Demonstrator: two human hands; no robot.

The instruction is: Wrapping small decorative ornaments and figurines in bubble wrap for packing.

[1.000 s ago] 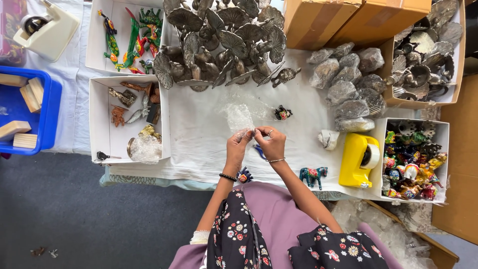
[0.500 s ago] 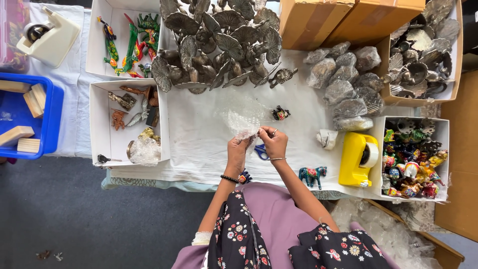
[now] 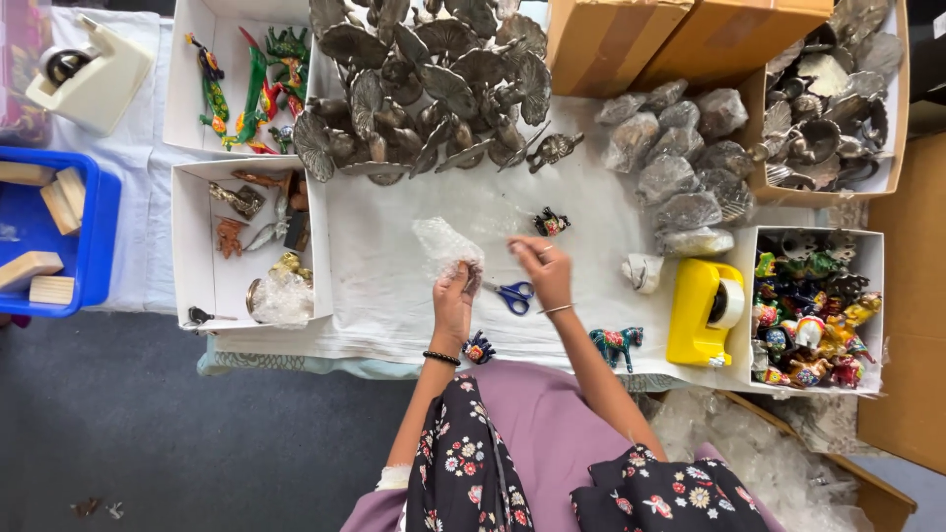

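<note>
My left hand point(image 3: 455, 296) grips a crumpled wad of clear bubble wrap point(image 3: 443, 246) over the white table cloth point(image 3: 379, 266); whatever may be inside it is hidden. My right hand point(image 3: 542, 268) is beside it, fingers pinched on something thin near the wrap, probably a strip of clear tape, too small to make out. Blue-handled scissors point(image 3: 514, 295) lie just below my right hand. A small dark painted figurine point(image 3: 550, 223) sits just beyond my right hand. A blue painted horse figure point(image 3: 617, 344) and another small figurine point(image 3: 480, 348) stand at the table's near edge.
A yellow tape dispenser point(image 3: 702, 311) stands right of my hands, a white one point(image 3: 84, 74) at far left. Metal leaf-shaped pieces point(image 3: 424, 79) pile up at the back. Wrapped bundles point(image 3: 680, 167), white boxes of figurines point(image 3: 813, 310), cardboard boxes point(image 3: 690, 34) and a blue bin point(image 3: 94, 246) surround the work spot.
My hands have drawn slightly apart, the right moving to the right while the left keeps the bubble wrap. The view has shifted a little.
</note>
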